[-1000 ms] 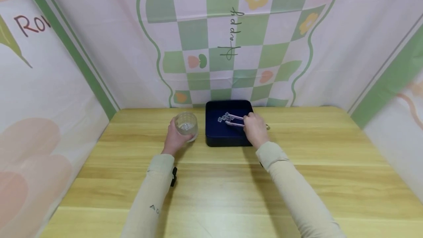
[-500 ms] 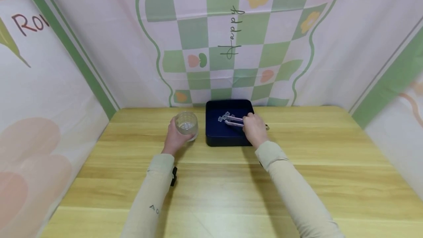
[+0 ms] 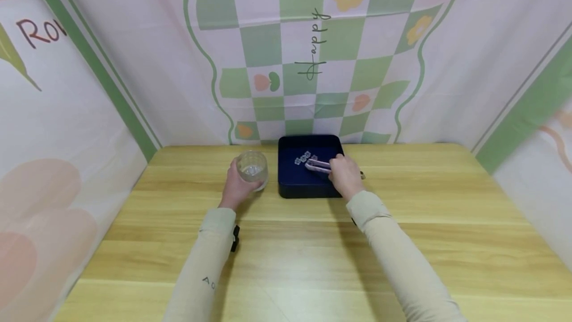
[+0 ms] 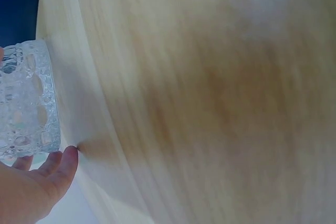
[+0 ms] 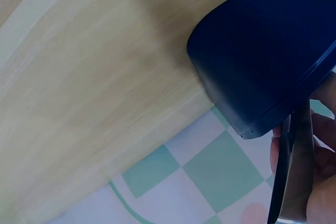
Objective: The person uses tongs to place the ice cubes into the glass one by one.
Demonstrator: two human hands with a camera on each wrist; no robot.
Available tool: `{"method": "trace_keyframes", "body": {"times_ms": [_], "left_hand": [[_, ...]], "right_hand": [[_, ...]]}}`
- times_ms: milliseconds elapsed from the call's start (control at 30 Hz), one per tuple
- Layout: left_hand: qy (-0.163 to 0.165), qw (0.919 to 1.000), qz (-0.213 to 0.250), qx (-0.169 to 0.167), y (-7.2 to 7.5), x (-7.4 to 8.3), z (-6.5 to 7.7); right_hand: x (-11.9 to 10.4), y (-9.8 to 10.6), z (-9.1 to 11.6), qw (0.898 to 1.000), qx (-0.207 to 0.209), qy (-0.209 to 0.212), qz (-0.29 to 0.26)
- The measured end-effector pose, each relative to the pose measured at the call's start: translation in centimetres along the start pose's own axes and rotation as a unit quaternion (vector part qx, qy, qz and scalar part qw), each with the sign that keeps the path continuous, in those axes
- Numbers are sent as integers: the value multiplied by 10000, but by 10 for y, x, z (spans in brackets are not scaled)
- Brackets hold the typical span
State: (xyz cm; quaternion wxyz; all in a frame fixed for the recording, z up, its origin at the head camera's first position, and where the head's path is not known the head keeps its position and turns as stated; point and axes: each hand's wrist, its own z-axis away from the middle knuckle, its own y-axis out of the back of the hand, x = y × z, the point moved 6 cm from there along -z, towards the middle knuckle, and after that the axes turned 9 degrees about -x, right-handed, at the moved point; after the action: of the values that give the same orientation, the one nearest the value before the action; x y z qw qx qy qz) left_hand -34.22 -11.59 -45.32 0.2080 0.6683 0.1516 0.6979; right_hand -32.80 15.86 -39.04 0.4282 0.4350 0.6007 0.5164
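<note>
My left hand (image 3: 236, 187) grips a clear glass (image 3: 252, 162) on the left, its fingers around the side; several clear pieces show at the bottom. In the left wrist view the glass (image 4: 26, 98) has a dimpled wall, with fingertips along its side. My right hand (image 3: 345, 175) holds metal tongs (image 3: 321, 166) over a dark blue tray (image 3: 290, 192). Their arms are squeezed together, tips low inside the tray beside several clear ice-like cubes (image 3: 303, 158). I cannot tell whether a cube is between the tips. In the right wrist view the tongs (image 5: 296, 166) stick out behind the hand.
The tray stands near the back edge of the wooden table (image 3: 286, 262), just right of the glass. Behind it hangs a printed curtain (image 3: 299, 53) with green checks. More curtain (image 3: 67, 153) closes off the left side.
The arms of the tongs, apart one second ago, have come together, and their tips have drawn slightly back from the cubes. My left hand and the glass stay in place.
</note>
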Motion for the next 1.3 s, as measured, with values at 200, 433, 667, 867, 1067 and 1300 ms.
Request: {"method": "trace_keyframes", "body": {"times_ms": [200, 433, 667, 867, 1067, 1300], "left_hand": [[-30, 10000, -33, -2, -1, -1, 0], [-130, 9999, 7, 23, -1, 0, 0], [-140, 9999, -17, 34, -2, -1, -1], [-158, 9999, -34, 23, -1, 0, 0], [-154, 9999, -3, 36, -1, 0, 1], [-100, 9999, 14, 84, -1, -1, 0]], "right_hand": [[5, 0, 2, 9995, 234, 14, -194], [11, 5, 5, 9947, 887, 156, -489], [7, 12, 9, 9868, 1457, 404, -572], [-1, 17, 12, 9803, 1760, 684, -571], [-15, 25, 13, 9771, 1839, 843, -658], [-40, 31, 15, 9711, 2015, 1127, -596]]}}
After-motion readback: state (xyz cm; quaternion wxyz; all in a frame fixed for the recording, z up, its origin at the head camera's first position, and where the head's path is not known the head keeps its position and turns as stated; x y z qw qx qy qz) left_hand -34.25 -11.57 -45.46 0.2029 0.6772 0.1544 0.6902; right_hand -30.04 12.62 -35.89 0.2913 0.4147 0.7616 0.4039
